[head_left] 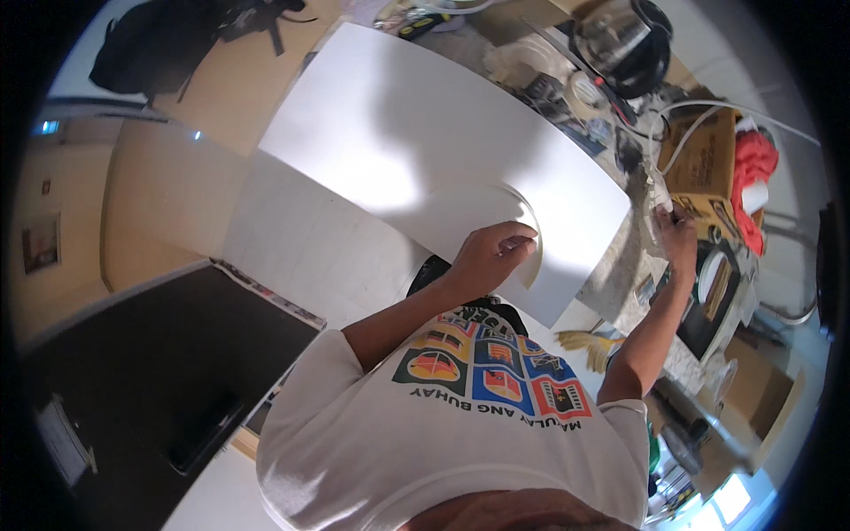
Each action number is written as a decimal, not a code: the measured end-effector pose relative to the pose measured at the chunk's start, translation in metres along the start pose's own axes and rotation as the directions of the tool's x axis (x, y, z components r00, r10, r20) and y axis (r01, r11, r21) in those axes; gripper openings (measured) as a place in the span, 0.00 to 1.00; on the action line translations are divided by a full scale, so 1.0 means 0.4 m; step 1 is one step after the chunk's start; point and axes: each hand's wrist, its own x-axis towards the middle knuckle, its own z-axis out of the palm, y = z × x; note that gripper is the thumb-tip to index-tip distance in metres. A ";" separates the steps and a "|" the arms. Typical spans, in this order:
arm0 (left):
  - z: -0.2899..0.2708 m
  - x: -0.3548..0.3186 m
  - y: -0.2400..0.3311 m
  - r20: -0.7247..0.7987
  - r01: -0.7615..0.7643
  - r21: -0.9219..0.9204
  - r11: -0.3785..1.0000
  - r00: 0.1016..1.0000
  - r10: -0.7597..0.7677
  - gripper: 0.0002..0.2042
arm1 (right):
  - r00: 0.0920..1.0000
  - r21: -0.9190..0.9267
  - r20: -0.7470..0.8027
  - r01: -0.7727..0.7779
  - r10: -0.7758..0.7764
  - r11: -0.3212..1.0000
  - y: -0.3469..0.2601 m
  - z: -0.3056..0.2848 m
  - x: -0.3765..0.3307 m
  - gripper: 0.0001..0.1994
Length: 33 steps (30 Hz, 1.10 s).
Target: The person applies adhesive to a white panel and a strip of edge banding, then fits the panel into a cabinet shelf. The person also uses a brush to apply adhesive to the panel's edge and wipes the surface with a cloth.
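Head view, looking down over the person's shirt: the left hand (496,252) lies knuckles-up with fingers curled over the curved edge of a pale cut-out piece (482,221), a part-round sheet resting on the big white board (416,142). Its grip looks like a light press or pinch on that edge, not a full clasp. The right hand (677,232) is off at the board's right end, closed on something small and pale; what it is I cannot tell.

That board stands out past the cluttered counter (620,265), with floor below its near side. I would say a hard lean from the left hand could tip or slide it, taking the cut-out along. White cables (708,111) loop near the cardboard box (708,168) just by the right hand; a snag there might drag things over.
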 end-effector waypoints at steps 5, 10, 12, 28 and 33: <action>0.101 0.034 0.015 0.187 -0.035 -0.049 0.998 0.981 0.043 0.13 | 0.882 0.568 -0.053 -0.359 0.469 0.741 -0.015 -0.032 -0.272 0.14; 0.328 0.002 0.002 0.321 -0.086 -0.108 0.990 0.940 0.117 0.15 | 0.708 0.968 0.062 -0.214 0.704 0.131 0.010 -0.071 -0.567 0.21; 0.442 -0.034 -0.034 0.369 -0.193 -0.179 0.965 0.896 0.247 0.19 | 0.705 0.972 0.027 -0.183 0.708 0.145 0.009 -0.064 -0.693 0.21; 1.025 -0.573 -0.334 0.570 -0.072 -0.039 0.997 0.818 0.081 0.28 | 0.801 0.946 0.275 -0.125 0.532 -0.300 0.075 0.047 -1.397 0.38; 1.033 -0.582 -0.360 0.659 -0.351 0.115 0.929 0.727 0.193 0.11 | 0.672 0.985 0.140 -0.166 0.727 -0.037 0.050 0.119 -1.422 0.34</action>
